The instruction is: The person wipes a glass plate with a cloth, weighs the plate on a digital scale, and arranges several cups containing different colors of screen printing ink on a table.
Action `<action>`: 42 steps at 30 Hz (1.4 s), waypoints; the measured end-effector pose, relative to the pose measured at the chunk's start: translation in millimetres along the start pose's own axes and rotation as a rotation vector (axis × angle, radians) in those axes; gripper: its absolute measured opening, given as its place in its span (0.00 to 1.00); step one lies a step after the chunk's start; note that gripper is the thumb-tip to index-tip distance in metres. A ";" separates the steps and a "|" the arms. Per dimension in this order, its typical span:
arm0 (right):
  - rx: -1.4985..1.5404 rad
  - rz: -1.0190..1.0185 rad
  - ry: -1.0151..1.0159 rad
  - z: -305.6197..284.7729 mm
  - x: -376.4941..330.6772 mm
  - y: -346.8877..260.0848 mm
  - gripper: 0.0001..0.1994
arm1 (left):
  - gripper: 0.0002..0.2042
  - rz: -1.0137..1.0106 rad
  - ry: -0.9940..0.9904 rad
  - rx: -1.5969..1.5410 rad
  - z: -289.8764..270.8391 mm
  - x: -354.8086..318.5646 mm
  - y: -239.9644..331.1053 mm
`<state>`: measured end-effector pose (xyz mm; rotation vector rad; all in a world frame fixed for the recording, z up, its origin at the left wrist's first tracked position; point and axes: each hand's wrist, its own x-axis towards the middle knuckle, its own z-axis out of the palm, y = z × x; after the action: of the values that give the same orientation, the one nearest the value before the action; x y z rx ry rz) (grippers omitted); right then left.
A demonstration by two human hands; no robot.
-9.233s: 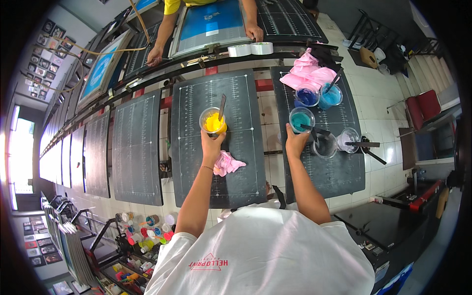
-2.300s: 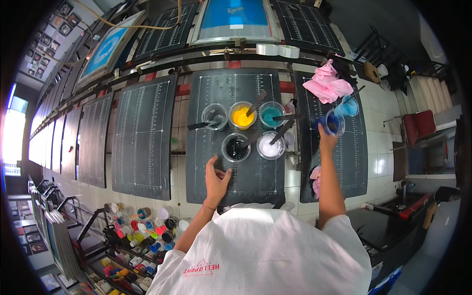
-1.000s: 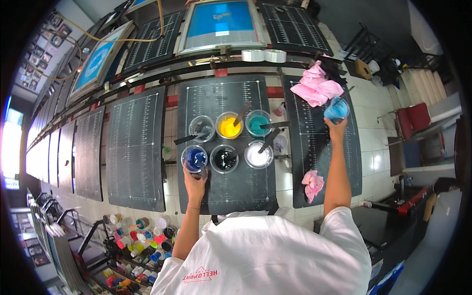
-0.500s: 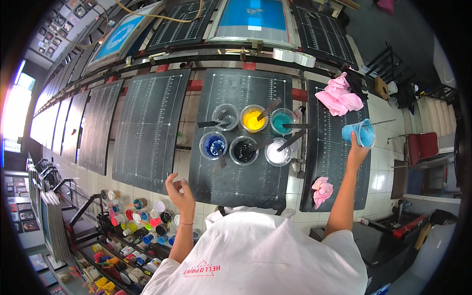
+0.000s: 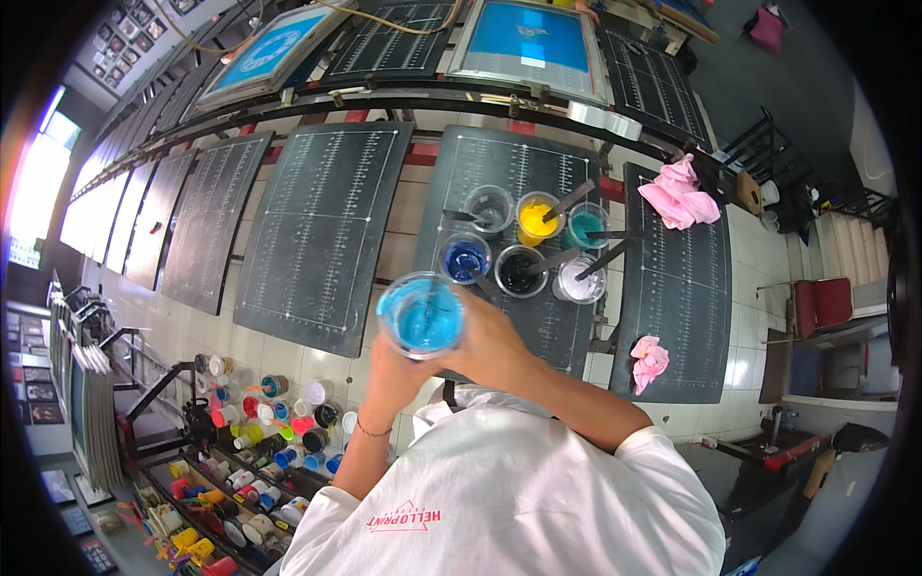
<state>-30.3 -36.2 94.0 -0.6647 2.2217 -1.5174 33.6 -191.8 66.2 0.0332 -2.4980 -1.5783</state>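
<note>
A clear plastic cup of light blue ink [image 5: 421,317] with a stick in it is held up in front of me over the near edge of a dark gridded platen [image 5: 499,163]. My right hand [image 5: 490,338] grips its right side and my left hand [image 5: 396,360] holds it from below. Beyond it on the same platen stand several ink cups: dark blue [image 5: 466,259], black [image 5: 522,271], white [image 5: 580,281], clear grey [image 5: 490,206], yellow [image 5: 538,217] and teal [image 5: 586,228], most with stir sticks.
A small pink rag [image 5: 649,359] and a bigger pink rag [image 5: 677,195] lie on the right platen [image 5: 687,288]. More dark platens run off to the left. Blue screen frames [image 5: 528,38] stand behind. A low rack of paint pots [image 5: 259,422] sits at lower left.
My right hand has carried the light blue cup from far right over to my front left, and my left hand has come up from the paint rack to hold it too.
</note>
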 end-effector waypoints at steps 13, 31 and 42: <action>-0.049 0.276 -0.228 -48.6 -55.8 35.3 0.30 | 0.29 0.054 0.164 -0.145 41.0 160.7 -174.2; 0.099 0.944 0.057 -134.0 -137.5 204.3 0.21 | 0.28 -0.006 -0.137 0.008 83.2 193.8 -197.2; 0.050 0.406 0.439 -107.4 -78.1 261.8 0.41 | 0.35 -0.177 -0.197 -0.052 63.2 112.6 -170.0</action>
<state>-70.0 171.1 -110.0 0.1559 2.4167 -1.6014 -101.3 -222.4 -96.4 0.0987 -2.6657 -1.7962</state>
